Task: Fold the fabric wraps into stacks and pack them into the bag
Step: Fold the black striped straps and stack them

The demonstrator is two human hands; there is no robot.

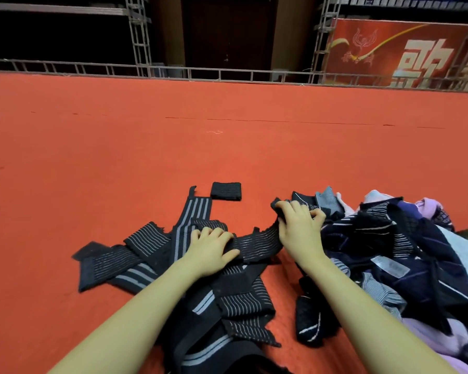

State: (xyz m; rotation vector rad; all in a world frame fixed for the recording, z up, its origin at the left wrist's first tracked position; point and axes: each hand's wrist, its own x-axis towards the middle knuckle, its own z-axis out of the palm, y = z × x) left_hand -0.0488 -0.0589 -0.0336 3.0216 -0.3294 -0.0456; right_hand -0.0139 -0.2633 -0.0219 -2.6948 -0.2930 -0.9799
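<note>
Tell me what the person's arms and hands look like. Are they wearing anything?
Both arms are bare as far up as the picture shows, with no sleeves in sight. The left hand and the right hand wear no gloves. No rings, watch or bracelets show on either one.

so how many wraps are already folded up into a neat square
1. A single folded wrap lies on the red carpet, beyond the left hand and apart from the loose strips. Others may be hidden under the pile on the right.
</note>
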